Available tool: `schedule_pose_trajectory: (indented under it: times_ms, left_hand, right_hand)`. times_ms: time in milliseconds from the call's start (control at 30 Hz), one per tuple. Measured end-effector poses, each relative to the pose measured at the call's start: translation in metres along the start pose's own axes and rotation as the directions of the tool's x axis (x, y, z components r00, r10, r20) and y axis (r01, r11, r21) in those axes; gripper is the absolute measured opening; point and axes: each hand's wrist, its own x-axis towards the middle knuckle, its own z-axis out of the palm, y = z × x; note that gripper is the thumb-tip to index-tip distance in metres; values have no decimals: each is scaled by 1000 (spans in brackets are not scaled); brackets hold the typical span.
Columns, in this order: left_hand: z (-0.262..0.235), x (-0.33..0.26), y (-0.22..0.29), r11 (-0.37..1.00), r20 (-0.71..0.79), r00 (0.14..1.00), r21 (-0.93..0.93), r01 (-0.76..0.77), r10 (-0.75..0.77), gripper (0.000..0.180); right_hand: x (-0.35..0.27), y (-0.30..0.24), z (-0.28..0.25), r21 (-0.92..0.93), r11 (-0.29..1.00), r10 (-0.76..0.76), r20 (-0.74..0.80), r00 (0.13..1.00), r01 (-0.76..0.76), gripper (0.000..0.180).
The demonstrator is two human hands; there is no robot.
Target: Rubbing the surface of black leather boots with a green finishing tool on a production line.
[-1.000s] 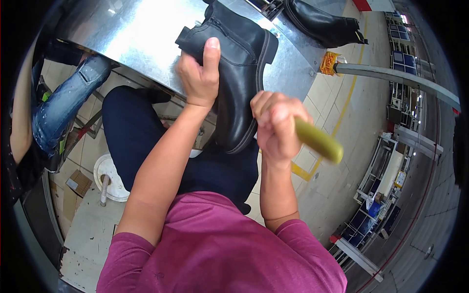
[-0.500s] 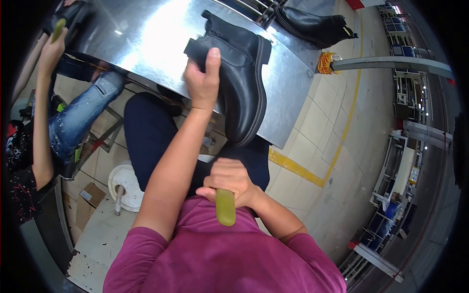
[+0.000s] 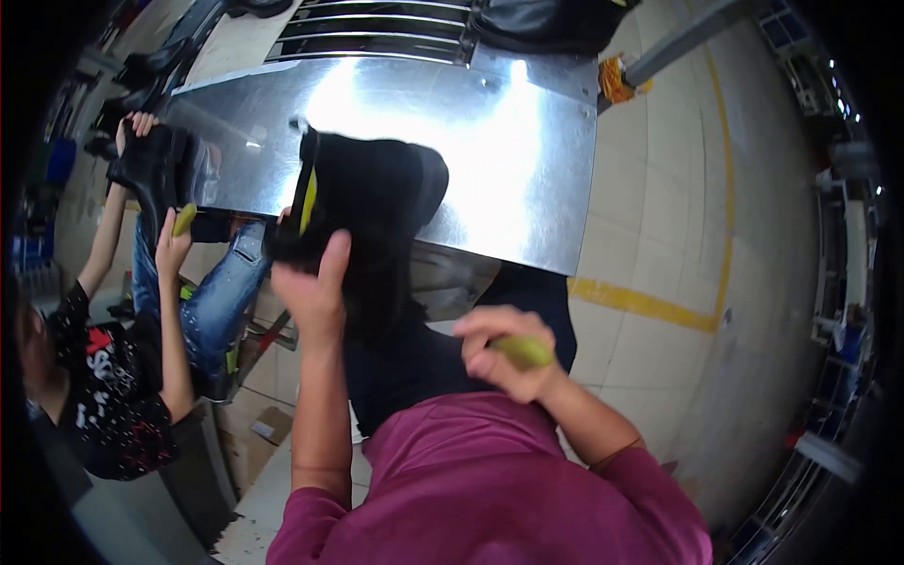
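My left hand [image 3: 313,290], thumb raised, grips a black ankle boot [image 3: 386,188] by its shaft side. The boot is tilted over the near edge of a metal worktable [image 3: 508,188], its opening turned left with a strip of yellow inside. Motion blurs the boot's lower part, which looks dark in front of my lap. My right hand [image 3: 508,363], off to the right over my thigh, is closed around a tool with a yellow-green rounded handle [image 3: 529,351]. The tool's working end cannot be seen.
A metal rack of bars [image 3: 377,28] adjoins the table's far side, with another black boot [image 3: 546,24] at far right. On the left, a co-worker [image 3: 118,395] holds a black boot [image 3: 151,174] and a similar yellow-green handle [image 3: 185,220]. A grey post [image 3: 687,42] stands right.
The boot has swung left and turned, its opening now facing left. My right hand has moved right and up with the tool. The view has shifted, showing more of the co-worker.
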Motion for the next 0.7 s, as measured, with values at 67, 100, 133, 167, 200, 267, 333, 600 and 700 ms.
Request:
schedule_pose_trajectory:
  times_ms: [67, 100, 133, 167, 200, 267, 333, 600, 700]
  left_hand:
    - [-28, -20, -1, 953, 118, 990, 284, -107, 76, 60]
    - [-44, -30, -12, 910, 176, 976, 370, -185, 127, 62]
    - [-65, -39, -20, 920, 261, 953, 314, -233, 152, 69]
    - [-72, -43, -21, 924, 315, 945, 331, -193, 84, 74]
    - [-74, -43, -21, 924, 363, 932, 350, -153, 17, 79]
    - [-66, -37, -22, 848, 458, 888, 479, -226, -22, 83]
    - [-49, -37, -34, 845, 384, 922, 481, -234, 37, 79]
    - [-66, -33, -49, 846, 374, 927, 505, -173, -33, 94]
    - [-63, -28, -43, 816, 409, 912, 537, -215, -29, 93]
  right_hand:
    - [8, 24, -13, 70, 998, 16, -138, 990, -7, 32]
    - [18, 25, -17, 118, 977, 198, -203, 959, -176, 31]
    - [32, 24, -23, 177, 926, 371, -253, 893, -335, 31]
    - [45, 33, -30, 280, 910, 380, -267, 886, -306, 30]
    - [58, 43, -34, 377, 886, 387, -277, 879, -271, 30]
    - [83, 55, -34, 484, 854, 377, -329, 866, -188, 30]
    - [100, 68, -33, 534, 836, 365, -362, 858, -130, 28]
    - [135, 92, -28, 707, 706, 380, -337, 861, -35, 36]
    - [141, 100, -26, 757, 652, 414, -320, 852, -32, 34]
